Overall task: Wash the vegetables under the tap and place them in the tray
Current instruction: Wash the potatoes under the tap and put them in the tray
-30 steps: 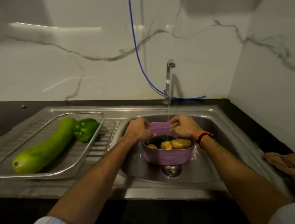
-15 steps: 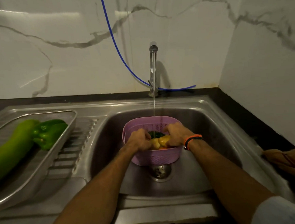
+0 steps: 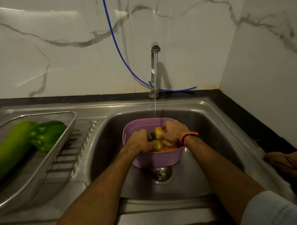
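Moved: both hands now deeper in basket (image 3: 156, 158).
Left hand (image 3: 139, 141): grips veggies (image 3: 158, 144).
Right hand (image 3: 173, 130): holds yellow potato (image 3: 159, 130).
Veggies: wet, yellow.

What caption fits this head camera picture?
Both hands rub yellow vegetables in a purple basket under the running tap.

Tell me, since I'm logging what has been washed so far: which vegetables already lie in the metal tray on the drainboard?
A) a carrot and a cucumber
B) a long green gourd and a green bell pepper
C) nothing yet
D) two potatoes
B: the metal tray on the drainboard holds a long green gourd with a green bell pepper beside it.
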